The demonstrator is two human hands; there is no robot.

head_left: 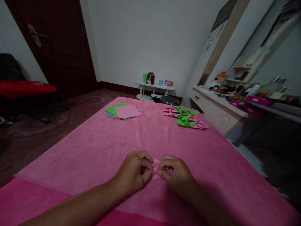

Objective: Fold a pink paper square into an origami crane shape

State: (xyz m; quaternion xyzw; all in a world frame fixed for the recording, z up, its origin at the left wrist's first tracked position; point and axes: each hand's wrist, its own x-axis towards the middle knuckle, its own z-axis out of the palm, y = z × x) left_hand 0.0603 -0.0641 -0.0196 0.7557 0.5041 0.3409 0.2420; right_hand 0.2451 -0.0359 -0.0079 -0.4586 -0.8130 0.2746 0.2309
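A small folded pink paper piece (155,167) lies between my two hands on the pink cloth (94,150). My left hand (135,172) pinches its left side with curled fingers. My right hand (174,175) pinches its right side the same way. Most of the paper is hidden by my fingers. Farther back on the left lies a stack of flat paper sheets (124,111), pink on top of green and blue. At the back right sits a heap of folded pink and green paper cranes (185,116).
A dark wooden door (54,44) stands at the back left, with a red seat (25,88) near it. A low white shelf (155,89) holds small items by the far wall. A dresser (216,110) crowded with bottles runs along the right.
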